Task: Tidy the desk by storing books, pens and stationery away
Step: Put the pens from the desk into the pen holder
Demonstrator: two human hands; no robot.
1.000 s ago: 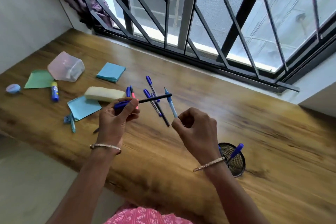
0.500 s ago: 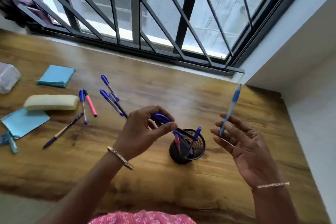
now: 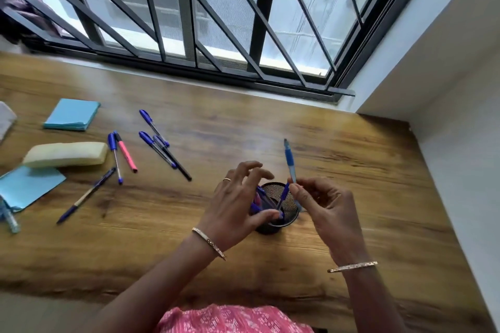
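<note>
The right hand [image 3: 327, 213] pinches a light-blue pen [image 3: 290, 163], nearly upright, above the black mesh cup [image 3: 293, 211] near the desk's [image 3: 351, 170] front edge. The left hand [image 3: 235, 205] hovers over the cup's left rim, fingers spread, gripping nothing. Print on the loose pens [image 3: 147, 139] is too blurred to read.

pens [image 3: 259, 201] in holder [image 3: 290, 213] | loose pens [image 3: 162, 147] left | notepad [image 3: 71, 114] far left

Bright daylight comes in thru the window [image 3: 292, 21], and exposure is even. There's a pale sheen on the tabletop [image 3: 351, 170] mid-frame. Shadows beside the loose pens [image 3: 158, 150] are weak & soft. Wide-angle lens bends bars & wall at the edges. Left hand [image 3: 232, 208] fingertips are slightly motion-blurred. Far-left edge looks soft, prob. lens falloff.
</note>
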